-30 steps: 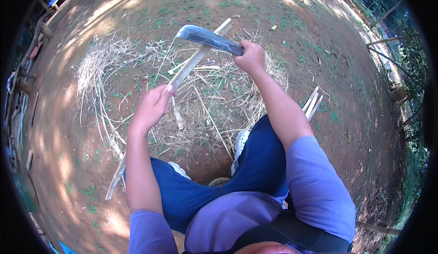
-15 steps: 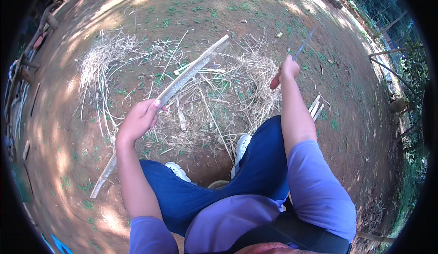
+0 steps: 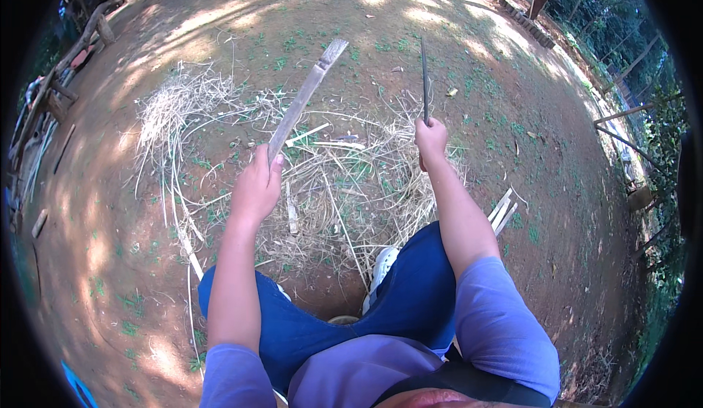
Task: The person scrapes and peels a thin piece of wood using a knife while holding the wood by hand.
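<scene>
My left hand [image 3: 255, 188] is closed round a split bamboo strip [image 3: 302, 104], which slants up and away to the right, with a joint near its far end. The strip's lower part is hidden behind my left hand and forearm. My right hand [image 3: 432, 141] grips a long, narrow knife [image 3: 425, 78] by its handle, the dark blade pointing almost straight away from me. A gap separates the blade from the bamboo. Beneath both hands lies a spread of pale bamboo shavings [image 3: 399, 170], with a few flat offcuts [image 3: 340, 145] among them.
A heap of curled shavings [image 3: 183, 104] lies at the left. Several split pieces [image 3: 502, 214] rest beside my right knee. My white shoe [image 3: 382, 267] stands at the edge of the shavings. Wooden rails [image 3: 80, 45] edge the yard at far left; shrubs [image 3: 666, 122] border the right.
The bamboo strip has swung steeper and turned. My right hand has moved left, nearer the strip, and the knife has turned from slanting right to pointing nearly straight ahead.
</scene>
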The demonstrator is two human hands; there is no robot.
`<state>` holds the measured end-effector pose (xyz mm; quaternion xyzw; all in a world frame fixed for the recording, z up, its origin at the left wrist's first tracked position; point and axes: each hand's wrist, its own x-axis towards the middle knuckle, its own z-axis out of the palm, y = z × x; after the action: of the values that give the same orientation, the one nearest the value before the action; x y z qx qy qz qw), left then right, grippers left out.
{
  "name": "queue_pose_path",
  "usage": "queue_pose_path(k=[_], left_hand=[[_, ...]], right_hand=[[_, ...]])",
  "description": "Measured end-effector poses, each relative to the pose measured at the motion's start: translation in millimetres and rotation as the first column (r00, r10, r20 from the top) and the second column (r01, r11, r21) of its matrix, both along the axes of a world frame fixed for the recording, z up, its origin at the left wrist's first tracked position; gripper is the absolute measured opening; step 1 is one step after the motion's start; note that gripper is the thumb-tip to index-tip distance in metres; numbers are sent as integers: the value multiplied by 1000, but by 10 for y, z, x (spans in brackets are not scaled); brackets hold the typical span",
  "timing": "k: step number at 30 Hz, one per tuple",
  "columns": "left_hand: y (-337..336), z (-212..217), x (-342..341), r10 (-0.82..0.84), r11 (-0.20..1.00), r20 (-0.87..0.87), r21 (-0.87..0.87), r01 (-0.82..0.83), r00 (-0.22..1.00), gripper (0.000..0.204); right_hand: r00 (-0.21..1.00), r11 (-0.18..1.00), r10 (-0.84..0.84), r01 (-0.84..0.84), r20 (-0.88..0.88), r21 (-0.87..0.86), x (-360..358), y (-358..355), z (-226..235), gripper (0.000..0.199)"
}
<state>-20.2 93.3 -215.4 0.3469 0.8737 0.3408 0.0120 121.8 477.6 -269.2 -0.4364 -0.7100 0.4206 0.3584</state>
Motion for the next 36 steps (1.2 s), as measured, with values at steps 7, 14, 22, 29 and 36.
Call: queue_pose_path(k=[7,14,22,29,36], left_hand=[[24,28,2,76,995,22,-73,-74,997,36],[53,31,9,114,991,-123,90,-103,986,40],[37,112,52,95,983,-173,174,-64,980,46],[16,136,109,48,986,-190,166,-16,981,48],[23,200,148,-45,986,-162,153,70,986,50]], right_hand=[[985,984,170,-169,-11,57,-74,-251,56,29],[928,913,371,-373,41,167,-124,-760,178,27],[902,833,405,-432,149,345,-187,-924,258,24],[923,870,372,-383,95,309,-255,-815,170,23],[946,850,243,-315,217,422,-218,-702,242,22]])
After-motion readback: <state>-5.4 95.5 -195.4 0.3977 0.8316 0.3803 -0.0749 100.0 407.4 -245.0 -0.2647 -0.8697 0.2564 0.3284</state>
